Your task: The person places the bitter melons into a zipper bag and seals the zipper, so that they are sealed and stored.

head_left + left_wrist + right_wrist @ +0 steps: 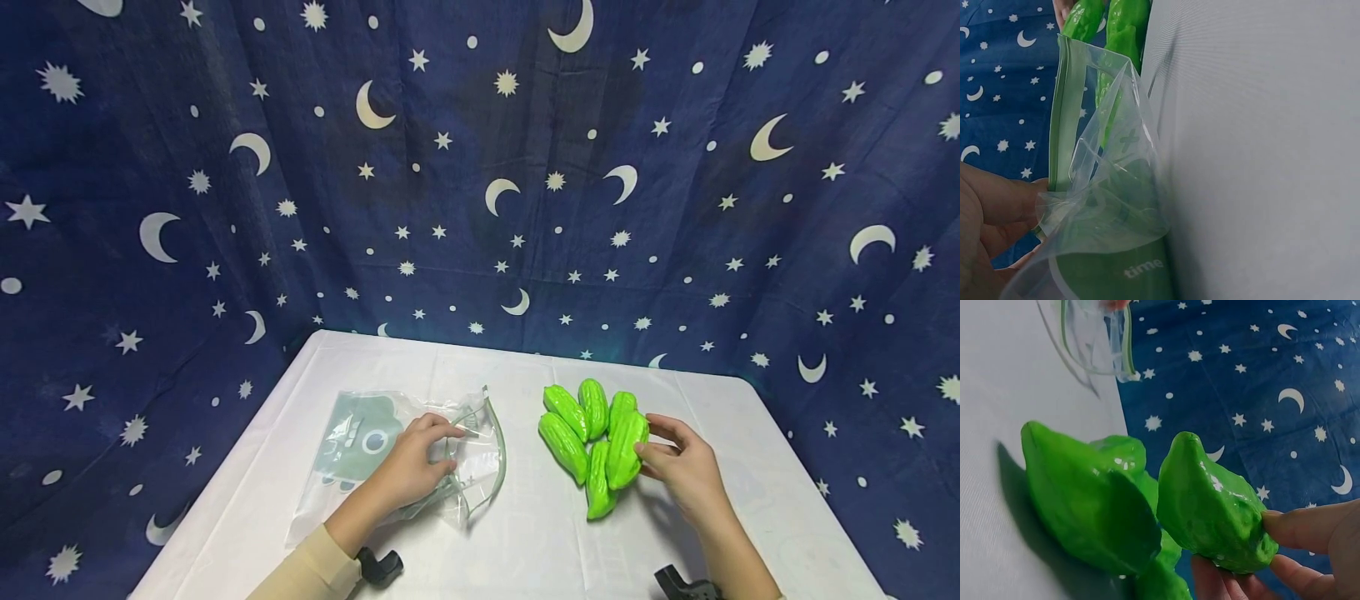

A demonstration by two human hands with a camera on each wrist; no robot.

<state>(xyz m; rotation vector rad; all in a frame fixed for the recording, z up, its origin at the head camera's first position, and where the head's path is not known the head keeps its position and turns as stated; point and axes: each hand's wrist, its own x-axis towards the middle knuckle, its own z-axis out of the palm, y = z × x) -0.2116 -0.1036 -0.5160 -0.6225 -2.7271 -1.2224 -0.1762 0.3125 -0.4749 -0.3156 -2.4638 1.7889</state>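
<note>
The left hand [415, 464] holds a clear bag [358, 437]. The right hand [688, 475] grips one green gourd [628, 450] beside five others [562, 447]

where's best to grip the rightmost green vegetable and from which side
Likely round the middle of the rightmost vegetable, from the right: it is long, other vegetables crowd its left, and its right flank is free of them. The right hand grips that side.

Plastic zip bag [360, 442] lies on left part of table [765, 475], mouth toward right, left hand [422, 460] at that mouth. Right of bag, across a gap: five clustered bitter melons [563, 448], with a sixth bitter melon [627, 452] in right hand [686, 468] at cluster's right side. Curtain [555, 158] hangs behind table's far edge.
</note>
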